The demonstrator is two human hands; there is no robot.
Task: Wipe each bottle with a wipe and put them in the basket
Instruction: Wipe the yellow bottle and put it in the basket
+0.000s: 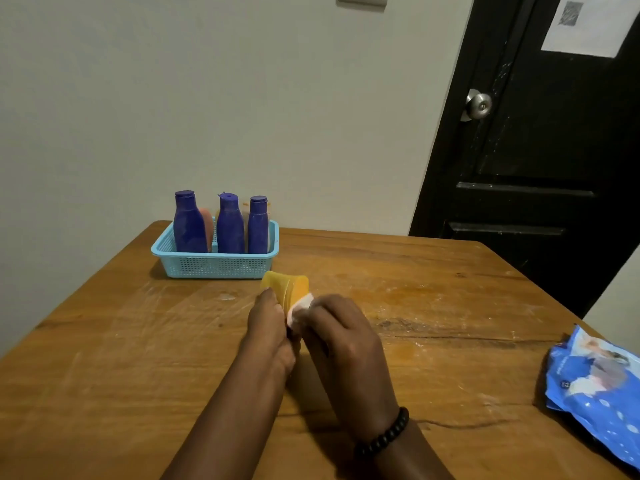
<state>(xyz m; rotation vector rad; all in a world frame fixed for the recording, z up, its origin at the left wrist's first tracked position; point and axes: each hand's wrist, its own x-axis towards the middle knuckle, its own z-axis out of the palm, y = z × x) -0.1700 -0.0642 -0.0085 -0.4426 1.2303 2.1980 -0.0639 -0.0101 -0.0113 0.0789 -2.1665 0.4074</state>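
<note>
yellow bottle (285,287) gripped between hands, wipe (300,309) against it.

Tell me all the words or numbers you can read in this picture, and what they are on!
No words can be read anywhere here.
Blue wipes pack: it has print and a small round mark, too blurred to read.
Paper sheet on the black door: a square code pattern, no letters I can read.
Purple bottles in the basket: no label visible.
Orange bottle in the hands: no text visible.
</note>
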